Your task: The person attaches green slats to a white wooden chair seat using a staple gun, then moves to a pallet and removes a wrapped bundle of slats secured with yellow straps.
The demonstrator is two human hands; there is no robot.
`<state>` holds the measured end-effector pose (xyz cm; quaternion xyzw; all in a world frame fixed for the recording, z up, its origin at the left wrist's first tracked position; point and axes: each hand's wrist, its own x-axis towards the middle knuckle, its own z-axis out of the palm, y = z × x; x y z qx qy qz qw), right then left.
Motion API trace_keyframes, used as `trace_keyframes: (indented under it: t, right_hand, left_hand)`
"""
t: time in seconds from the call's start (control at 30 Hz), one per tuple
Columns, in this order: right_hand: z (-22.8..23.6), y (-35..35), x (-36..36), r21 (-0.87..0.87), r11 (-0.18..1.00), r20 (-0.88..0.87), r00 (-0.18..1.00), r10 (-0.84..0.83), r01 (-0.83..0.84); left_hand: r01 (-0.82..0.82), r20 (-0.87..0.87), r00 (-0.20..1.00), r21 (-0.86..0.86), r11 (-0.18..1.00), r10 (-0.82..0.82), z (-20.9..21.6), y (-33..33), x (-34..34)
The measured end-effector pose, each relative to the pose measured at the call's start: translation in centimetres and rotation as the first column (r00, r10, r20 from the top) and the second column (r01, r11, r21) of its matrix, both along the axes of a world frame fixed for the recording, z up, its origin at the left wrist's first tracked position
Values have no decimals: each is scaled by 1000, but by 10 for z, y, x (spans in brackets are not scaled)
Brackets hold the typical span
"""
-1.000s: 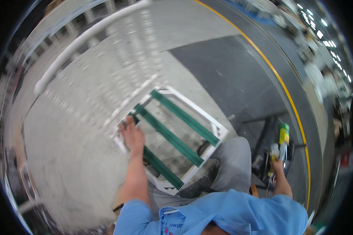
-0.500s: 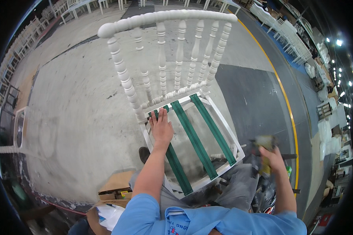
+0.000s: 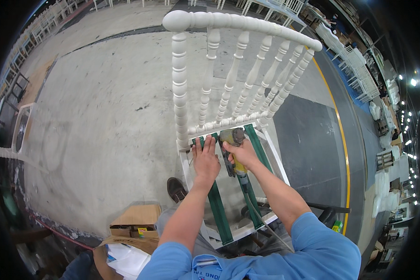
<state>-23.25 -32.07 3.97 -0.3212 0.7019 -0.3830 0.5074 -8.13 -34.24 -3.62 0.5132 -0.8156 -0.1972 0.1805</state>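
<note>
A white chair with turned spindles stands before me, its seat frame open and crossed front to back by green webbing straps. My left hand lies with fingers stretched out over the rear end of the left strap, pressing it at the back seat rail. Gripped in my right hand is a yellow air staple gun, with a hose trailing from its handle toward my lap. The gun's head is at the back rail, just right of my left fingers, over the middle strap. Its tip contact is hidden.
An opened cardboard box and a paper bag with white sheets sit at my lower left. A white chair part stands at the far left. Dark bars jut out at my right. Stacked white chairs line the far right.
My right hand has brought the staple gun from the right side in to the back seat rail. The chair appears further right in view. My left hand stays on the strap.
</note>
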Motion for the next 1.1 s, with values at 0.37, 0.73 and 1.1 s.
trace_keyframes:
  t: [0.37,0.73,1.1]
  right_hand:
    - [-17,-13,8,-64,997,-98,995,30,-36]
    - [0,4,5,-85,996,-6,999,-33,33]
    - [23,7,-8,2,999,31,999,-35,35]
  left_hand:
    - [-22,21,1000,21,1000,22,-5,-2,-1]
    - [-94,-247,966,-60,994,77,-23,-5,-7]
    - [285,-392,273,905,316,879,-60,-9,-59]
